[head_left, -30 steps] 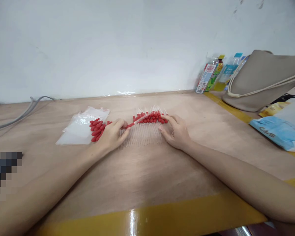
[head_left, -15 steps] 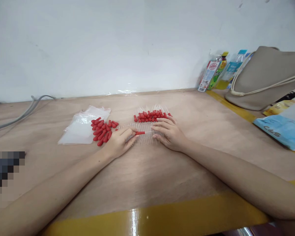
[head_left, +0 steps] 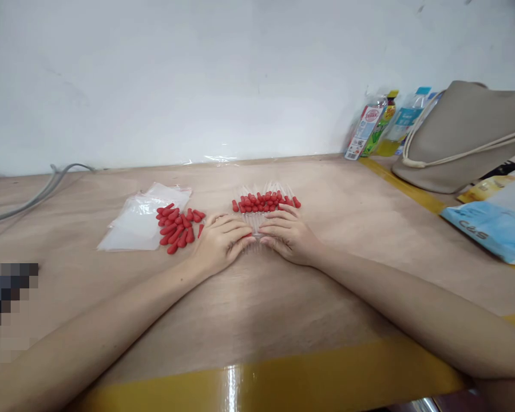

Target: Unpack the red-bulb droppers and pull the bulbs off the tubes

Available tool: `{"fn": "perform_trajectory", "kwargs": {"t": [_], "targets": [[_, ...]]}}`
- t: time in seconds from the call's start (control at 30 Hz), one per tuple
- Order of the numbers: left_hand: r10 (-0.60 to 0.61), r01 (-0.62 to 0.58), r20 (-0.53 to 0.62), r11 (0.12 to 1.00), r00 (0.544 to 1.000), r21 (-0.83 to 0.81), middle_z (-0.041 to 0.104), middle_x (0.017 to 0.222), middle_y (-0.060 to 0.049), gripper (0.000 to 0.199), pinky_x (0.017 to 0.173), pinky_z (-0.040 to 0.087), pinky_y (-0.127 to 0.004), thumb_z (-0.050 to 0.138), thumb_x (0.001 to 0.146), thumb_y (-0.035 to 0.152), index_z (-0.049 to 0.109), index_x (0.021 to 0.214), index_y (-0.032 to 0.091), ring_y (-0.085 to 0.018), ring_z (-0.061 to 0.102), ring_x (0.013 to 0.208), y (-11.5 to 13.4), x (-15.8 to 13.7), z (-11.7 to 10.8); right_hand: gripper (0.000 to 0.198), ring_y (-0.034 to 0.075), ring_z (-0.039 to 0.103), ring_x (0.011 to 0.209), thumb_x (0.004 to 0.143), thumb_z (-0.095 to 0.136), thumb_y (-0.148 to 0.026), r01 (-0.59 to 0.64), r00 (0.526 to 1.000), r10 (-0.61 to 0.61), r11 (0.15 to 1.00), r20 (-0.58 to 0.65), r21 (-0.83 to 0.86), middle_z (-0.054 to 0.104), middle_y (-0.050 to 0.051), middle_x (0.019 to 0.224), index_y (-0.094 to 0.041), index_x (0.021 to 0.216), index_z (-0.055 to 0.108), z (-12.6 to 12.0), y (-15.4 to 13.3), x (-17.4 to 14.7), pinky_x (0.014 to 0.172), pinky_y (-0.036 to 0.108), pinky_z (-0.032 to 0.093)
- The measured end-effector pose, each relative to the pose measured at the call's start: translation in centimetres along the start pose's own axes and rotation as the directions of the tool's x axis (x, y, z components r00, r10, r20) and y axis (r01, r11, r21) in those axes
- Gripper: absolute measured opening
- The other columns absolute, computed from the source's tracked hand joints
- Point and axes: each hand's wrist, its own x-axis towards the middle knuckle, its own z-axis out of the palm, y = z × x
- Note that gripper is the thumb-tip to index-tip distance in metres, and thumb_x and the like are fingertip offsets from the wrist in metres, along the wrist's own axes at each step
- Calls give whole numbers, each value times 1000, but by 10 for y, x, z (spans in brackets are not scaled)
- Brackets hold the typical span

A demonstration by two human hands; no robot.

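Note:
My left hand [head_left: 221, 241] is closed on a red rubber dropper bulb, mostly covered by the fingers; only a sliver of red shows at the fingertips. Facing it, my right hand [head_left: 289, 236] pinches a thin clear dropper tube, its end meeting the bulb between the two hands. Under both hands lies a row of clear tubes [head_left: 252, 222], partly hidden. Loose red bulbs [head_left: 178, 229] are heaped left of my left hand. Just beyond my hands, several droppers with red bulbs [head_left: 261, 201] lie together, their clear tips pointing to the wall.
Clear plastic bags [head_left: 131, 226] lie behind the loose bulbs. At the back right stand bottles [head_left: 407, 123] and a carton [head_left: 364, 133] beside a grey-beige bag [head_left: 467, 137]. A blue packet [head_left: 476, 229] is at the right, and a grey cable [head_left: 38, 197] at the left.
My left hand has moved right, towards my right hand, and its fingers now cover nearly all of the red bulb. The gap between my hands has narrowed.

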Motion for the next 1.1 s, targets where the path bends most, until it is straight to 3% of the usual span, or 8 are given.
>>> {"fn": "perform_trajectory", "kwargs": {"t": [0.17, 0.33, 0.6, 0.9, 1.0, 1.1], "targets": [[54, -55, 17, 997, 998, 62, 68, 99, 1, 13, 103, 21, -48, 53, 83, 28, 64, 86, 23, -21, 56, 107, 0, -2, -4, 19, 16, 60, 99, 87, 47, -24, 97, 995, -96, 992, -22, 76, 69, 7, 95, -17, 90, 65, 3, 2, -1, 98, 38, 42], [83, -87, 62, 994, 995, 65, 65, 107, 1, 15, 108, 7, -53, 50, 85, 26, 64, 89, 22, -21, 51, 114, 3, -2, -6, 20, 17, 56, 108, 87, 46, -21, 156, 988, -154, 984, -27, 85, 66, 12, 103, -14, 93, 63, 4, 2, -5, 100, 39, 41], [75, -79, 105, 996, 992, 39, 65, 107, 1, 16, 110, 2, -53, 47, 86, 25, 63, 88, 21, -20, 51, 114, 4, -6, -8, 18, 18, 53, 111, 86, 47, -17, 199, 980, -198, 977, -21, 75, 68, 8, 96, -15, 96, 62, 1, 2, -7, 100, 40, 42], [140, -142, 61, 989, 988, 43, 66, 105, 1, 14, 109, 6, -53, 50, 85, 23, 63, 89, 22, -21, 54, 111, 4, -10, -11, 20, 17, 53, 111, 85, 47, -15, 226, 974, -223, 969, -43, 96, 68, 6, 95, -17, 101, 60, -9, 1, -12, 100, 40, 42], [77, -80, 48, 995, 996, 64, 67, 103, 0, 16, 107, 14, -53, 49, 85, 22, 63, 93, 23, -22, 55, 109, -4, -17, -14, 21, 17, 54, 109, 86, 45, -16, 138, 990, -135, 987, -40, 78, 68, 5, 98, -19, 100, 61, -16, 10, -17, 95, 40, 44], [16, -15, -12, 996, 1000, 87, 68, 98, -2, 16, 94, 36, -45, 53, 83, 24, 63, 95, 23, -21, 58, 100, -12, -24, -17, 19, 16, 60, 93, 85, 49, -21, -40, 996, 39, 999, -77, -17, 68, 5, 89, -20, 96, 64, -23, 19, -20, 83, 35, 46]]}}
